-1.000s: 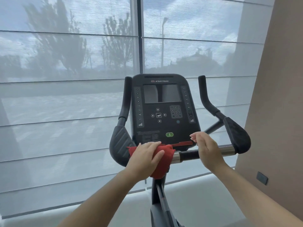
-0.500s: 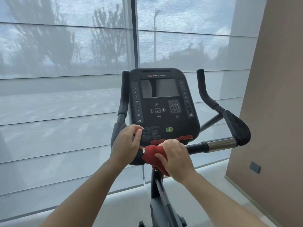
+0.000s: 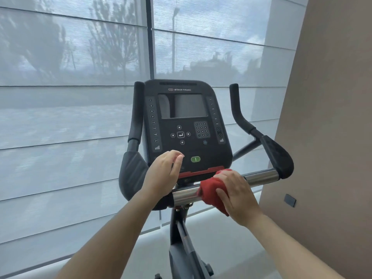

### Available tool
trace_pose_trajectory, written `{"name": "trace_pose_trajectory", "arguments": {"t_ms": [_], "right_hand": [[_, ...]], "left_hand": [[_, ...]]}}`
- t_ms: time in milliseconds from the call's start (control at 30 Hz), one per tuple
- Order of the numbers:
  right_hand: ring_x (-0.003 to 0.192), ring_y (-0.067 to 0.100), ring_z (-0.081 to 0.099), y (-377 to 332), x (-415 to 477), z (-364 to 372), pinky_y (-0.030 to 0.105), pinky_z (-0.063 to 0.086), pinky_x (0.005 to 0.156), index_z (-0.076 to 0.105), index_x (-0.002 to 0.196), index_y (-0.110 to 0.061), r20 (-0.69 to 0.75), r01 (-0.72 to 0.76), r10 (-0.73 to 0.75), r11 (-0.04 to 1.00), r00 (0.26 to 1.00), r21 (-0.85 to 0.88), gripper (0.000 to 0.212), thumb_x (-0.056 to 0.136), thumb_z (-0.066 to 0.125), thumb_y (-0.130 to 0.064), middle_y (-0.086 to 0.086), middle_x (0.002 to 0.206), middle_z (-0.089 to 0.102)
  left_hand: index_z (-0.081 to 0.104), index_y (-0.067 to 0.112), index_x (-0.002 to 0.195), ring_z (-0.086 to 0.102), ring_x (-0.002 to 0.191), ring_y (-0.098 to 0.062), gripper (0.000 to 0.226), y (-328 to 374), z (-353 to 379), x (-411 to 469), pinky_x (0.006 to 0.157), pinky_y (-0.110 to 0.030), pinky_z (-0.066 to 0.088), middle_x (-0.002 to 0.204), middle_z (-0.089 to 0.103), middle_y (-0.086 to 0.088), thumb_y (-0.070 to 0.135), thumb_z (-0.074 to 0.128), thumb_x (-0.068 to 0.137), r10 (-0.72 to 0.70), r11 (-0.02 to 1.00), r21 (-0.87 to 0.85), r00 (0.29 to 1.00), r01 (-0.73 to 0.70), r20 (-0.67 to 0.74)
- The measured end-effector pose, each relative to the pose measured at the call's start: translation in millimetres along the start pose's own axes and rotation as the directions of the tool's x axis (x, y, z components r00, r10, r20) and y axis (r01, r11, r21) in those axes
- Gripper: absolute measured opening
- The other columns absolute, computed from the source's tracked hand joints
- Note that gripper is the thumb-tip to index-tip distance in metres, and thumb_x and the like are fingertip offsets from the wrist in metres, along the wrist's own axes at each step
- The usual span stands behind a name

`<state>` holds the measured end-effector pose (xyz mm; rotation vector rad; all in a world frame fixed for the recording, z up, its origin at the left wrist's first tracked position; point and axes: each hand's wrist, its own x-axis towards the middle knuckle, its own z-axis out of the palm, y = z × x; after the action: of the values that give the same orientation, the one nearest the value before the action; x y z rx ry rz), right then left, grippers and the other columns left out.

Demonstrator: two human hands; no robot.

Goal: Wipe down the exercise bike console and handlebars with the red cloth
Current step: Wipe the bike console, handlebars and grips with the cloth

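The black exercise bike console (image 3: 187, 125) stands straight ahead, its dark screen above a keypad and a green button. A chrome and black handlebar (image 3: 261, 177) runs across below it, with padded grips at both ends. My right hand (image 3: 235, 195) grips the red cloth (image 3: 209, 195), wrapped round the bar just right of centre. My left hand (image 3: 164, 171) hovers in front of the console's lower left corner, fingers loosely curled and holding nothing.
A large window with a sheer grey blind (image 3: 70, 117) fills the view behind the bike. A beige wall (image 3: 330, 127) with a small dark socket plate (image 3: 289, 200) stands close on the right. The bike's post (image 3: 181, 238) runs down between my arms.
The red cloth passed from my left hand to my right, which has slid it rightward along the bar. My left hand let go and lifted toward the console's lower left.
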<state>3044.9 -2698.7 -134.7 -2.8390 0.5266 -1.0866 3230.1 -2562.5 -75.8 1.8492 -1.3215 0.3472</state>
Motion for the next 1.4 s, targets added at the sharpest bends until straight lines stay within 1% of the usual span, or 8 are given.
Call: {"name": "trace_pose_trajectory", "arguments": {"t_ms": [267, 433, 500, 667, 800, 1100, 1300, 1400], "right_hand": [[0.115, 0.016, 0.047, -27.0, 0.5, 27.5, 0.034, 0.033, 0.106, 0.055, 0.113, -0.023, -0.149, 0.027, -0.004, 0.987, 0.989, 0.157, 0.034, 0.097, 0.032, -0.042, -0.003, 0.118, 0.057], [0.082, 0.017, 0.054, -29.8, 15.8, 15.9, 0.037, 0.045, 0.082, 0.061, 0.086, -0.017, -0.251, -0.083, 0.118, 0.986, 0.961, 0.146, 0.033, 0.09, 0.034, -0.034, -0.001, 0.083, 0.062], [0.084, 0.013, 0.054, -52.1, 18.5, 25.3, 0.03, 0.044, 0.088, 0.062, 0.087, -0.019, -0.242, -0.04, 0.08, 0.985, 0.967, 0.168, 0.028, 0.089, 0.039, -0.034, -0.003, 0.084, 0.064], [0.083, 0.016, 0.057, -54.7, 24.7, 26.6, 0.032, 0.045, 0.082, 0.063, 0.087, -0.02, -0.171, 0.087, -0.074, 0.994, 0.982, 0.069, 0.031, 0.09, 0.041, -0.041, -0.004, 0.085, 0.065], [0.073, 0.024, 0.057, -12.4, 21.9, 10.5, 0.038, 0.048, 0.07, 0.064, 0.082, -0.013, -0.201, -0.016, 0.01, 1.0, 0.98, -0.027, 0.041, 0.092, 0.033, -0.039, 0.002, 0.077, 0.064], [0.102, 0.023, 0.054, -15.1, 5.8, 25.2, 0.041, 0.042, 0.094, 0.057, 0.105, -0.017, -0.157, 0.073, -0.07, 0.997, 0.985, 0.015, 0.032, 0.091, 0.036, -0.036, 0.003, 0.107, 0.061], [0.106, 0.021, 0.045, -25.0, 14.1, 13.2, 0.037, 0.035, 0.094, 0.063, 0.095, -0.019, -0.133, -0.152, 0.16, 0.986, 0.978, 0.069, 0.037, 0.082, 0.033, -0.038, 0.009, 0.12, 0.046], [0.11, 0.015, 0.038, -46.1, 11.4, 22.9, 0.036, 0.03, 0.099, 0.059, 0.102, -0.028, -0.06, -0.117, 0.127, 0.982, 0.99, 0.15, 0.032, 0.083, 0.038, -0.041, 0.002, 0.117, 0.043]], "left_hand": [[0.06, 0.016, 0.104, 0.056, 0.087, -0.007, 0.024, -0.8, -2.9, -2.6, 0.073, -0.02, 0.037, 0.089, 0.06, 0.011, 0.026, 0.039, 0.098, -0.02, 0.994, -0.108, 0.996, 0.01, -0.085], [0.062, 0.017, 0.1, 0.056, 0.085, -0.007, 0.023, 0.2, -3.1, -4.6, 0.071, -0.02, 0.037, 0.086, 0.06, 0.013, 0.025, 0.04, 0.098, 0.008, 0.995, -0.097, 0.997, -0.016, -0.077], [0.063, 0.017, 0.098, 0.057, 0.083, -0.008, 0.023, 0.7, -3.0, -3.7, 0.069, -0.02, 0.038, 0.084, 0.06, 0.012, 0.024, 0.04, 0.098, -0.004, 0.994, -0.106, 0.996, -0.006, -0.094], [0.063, 0.017, 0.098, 0.057, 0.081, -0.008, 0.024, 0.0, -4.5, -4.5, 0.066, -0.01, 0.035, 0.083, 0.06, 0.011, 0.024, 0.04, 0.098, -0.006, 0.997, -0.079, 0.998, 0.001, -0.07], [0.062, 0.016, 0.099, 0.056, 0.083, -0.009, 0.026, 0.2, -5.4, -6.4, 0.068, -0.02, 0.037, 0.086, 0.061, 0.01, 0.026, 0.038, 0.098, -0.017, 0.998, -0.067, 0.999, 0.015, -0.04], [0.061, 0.019, 0.099, 0.058, 0.078, -0.009, 0.026, -1.5, -2.5, -4.4, 0.065, -0.025, 0.042, 0.083, 0.062, 0.011, 0.03, 0.037, 0.097, -0.012, 0.997, -0.078, 0.998, 0.007, -0.068], [0.06, 0.023, 0.095, 0.058, 0.075, -0.004, 0.036, 1.2, -4.1, -3.7, 0.061, -0.022, 0.043, 0.078, 0.063, 0.012, 0.044, 0.03, 0.089, -0.063, 0.989, -0.141, 0.992, 0.048, -0.106], [0.059, 0.025, 0.095, 0.059, 0.076, -0.004, 0.036, -0.1, -3.1, -3.7, 0.063, -0.025, 0.046, 0.079, 0.063, 0.012, 0.045, 0.03, 0.088, -0.054, 0.992, -0.118, 0.994, 0.043, -0.097]]}}
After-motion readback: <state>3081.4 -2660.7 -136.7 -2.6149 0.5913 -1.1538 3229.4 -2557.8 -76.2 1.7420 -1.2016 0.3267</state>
